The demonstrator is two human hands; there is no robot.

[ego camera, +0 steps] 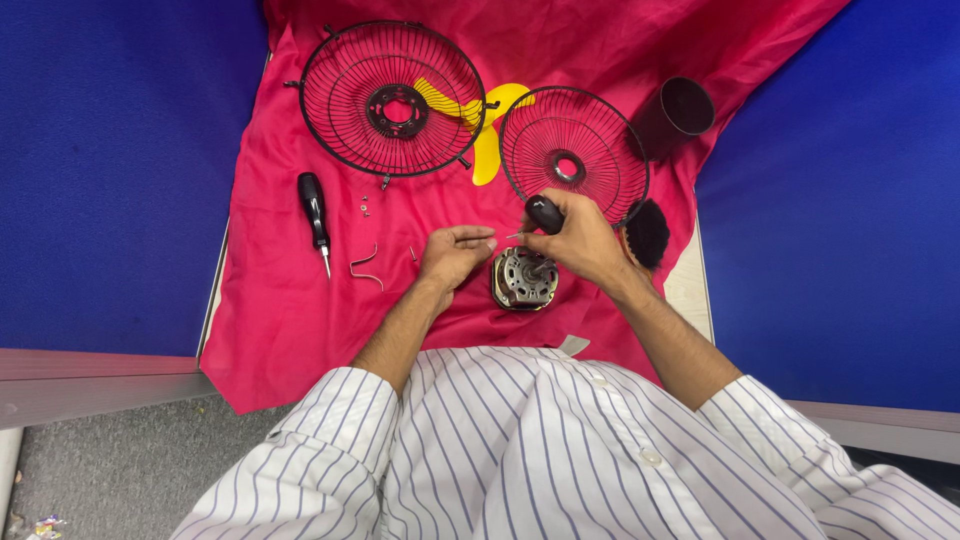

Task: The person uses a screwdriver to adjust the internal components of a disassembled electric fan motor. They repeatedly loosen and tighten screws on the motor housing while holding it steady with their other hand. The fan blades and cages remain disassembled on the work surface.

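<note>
Motor (523,277) — round, silver metal, shaft up.

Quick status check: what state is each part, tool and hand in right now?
Large fan grille: detached, lying flat on the red cloth.
Small fan grille: detached, lying flat.
Yellow blade: off, partly under both grilles.
Motor: bare, shaft end up.
Spare screwdriver: lying unused.
Dark cylinder: on its side, open end showing.
Right hand: gripping a black-handled screwdriver.
Left hand: at its tip, pinching.
</note>
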